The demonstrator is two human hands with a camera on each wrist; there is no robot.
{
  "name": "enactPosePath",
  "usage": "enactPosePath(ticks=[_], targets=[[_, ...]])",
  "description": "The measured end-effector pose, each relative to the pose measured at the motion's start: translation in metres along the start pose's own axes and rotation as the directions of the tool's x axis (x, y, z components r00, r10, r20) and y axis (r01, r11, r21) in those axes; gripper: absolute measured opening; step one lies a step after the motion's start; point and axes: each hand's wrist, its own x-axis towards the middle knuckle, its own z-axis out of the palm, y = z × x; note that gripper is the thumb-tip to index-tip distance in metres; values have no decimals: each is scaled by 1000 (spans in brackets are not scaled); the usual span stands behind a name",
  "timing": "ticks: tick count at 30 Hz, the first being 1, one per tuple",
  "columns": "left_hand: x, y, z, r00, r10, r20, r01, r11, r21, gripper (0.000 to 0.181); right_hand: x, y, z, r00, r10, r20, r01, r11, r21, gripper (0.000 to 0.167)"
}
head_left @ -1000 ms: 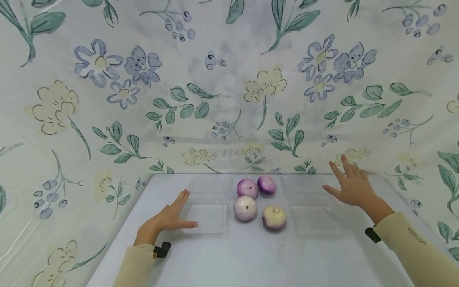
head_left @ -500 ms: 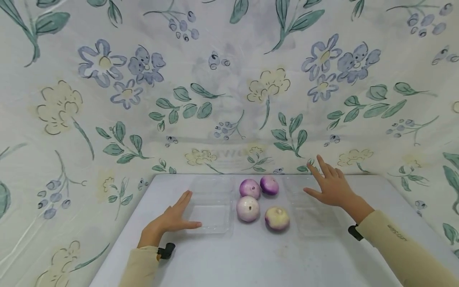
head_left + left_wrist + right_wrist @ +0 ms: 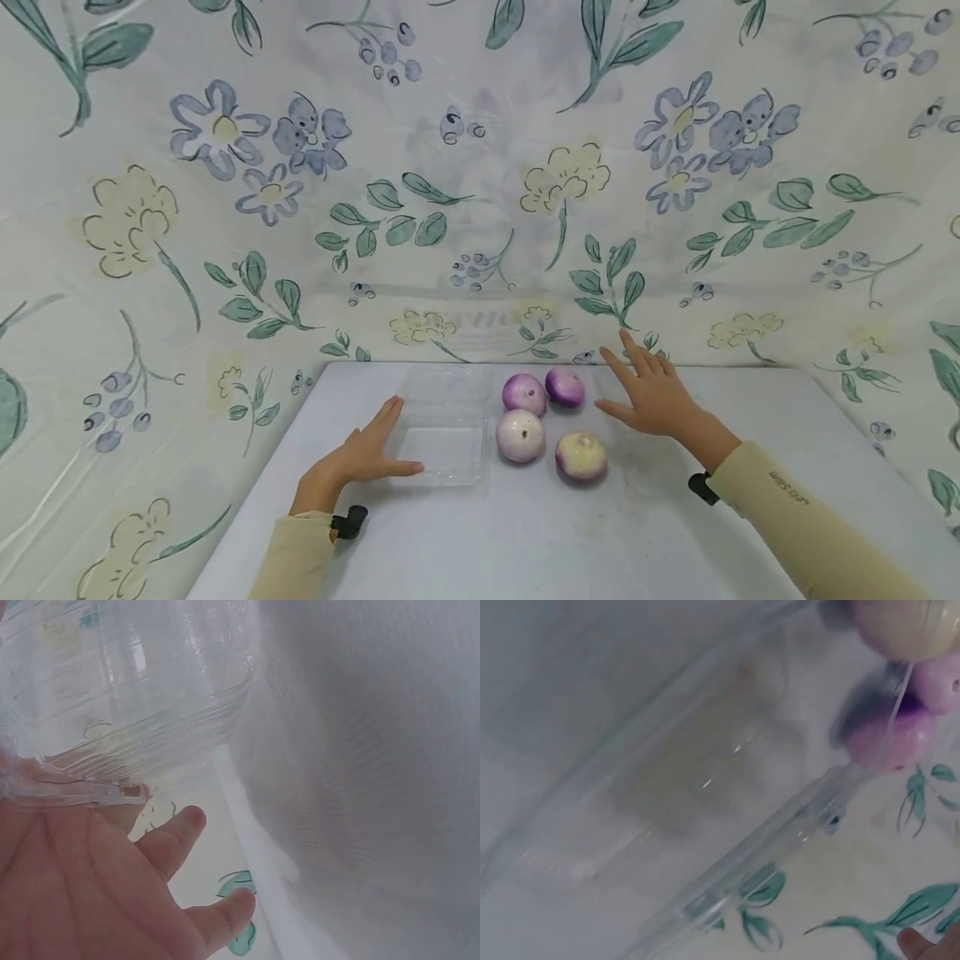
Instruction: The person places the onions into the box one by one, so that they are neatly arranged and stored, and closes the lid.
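On a white counter (image 3: 480, 542), the left hand (image 3: 356, 457), thumb and fingers spread, rests against a clear container (image 3: 442, 450), four purple-and-white onions (image 3: 521, 435) sit between it and a second container (image 3: 705, 780), and the right hand (image 3: 651, 396), fingers spread, has moved inward above that one, bringing the onions nearer reach.

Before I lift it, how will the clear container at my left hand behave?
The clear container should be light, since it looks thin and see-through. It may flex when squeezed, though the ridges in the left wrist view probably add stiffness. Its boxy shape makes rolling unlikely.
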Motion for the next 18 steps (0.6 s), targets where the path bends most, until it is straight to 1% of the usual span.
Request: enactPosePath(ticks=[7,12,14,18], targets=[[-3,-1,1,1000,-9,4,9,999,-33,122,13,-33,11,998,-68,18,66,996,52,86],[-3,0,1,1000,-5,8,5,999,-34,122,18,-53,18,993,-116,-20,117,990,82,84],[-3,0,0,1000,-3,8,3,999,-33,122,20,-61,22,991,-129,-21,130,987,92,83],[-2,-1,1,1000,4,2,-3,999,-33,122,25,-75,29,991,-135,22,132,985,112,83]])
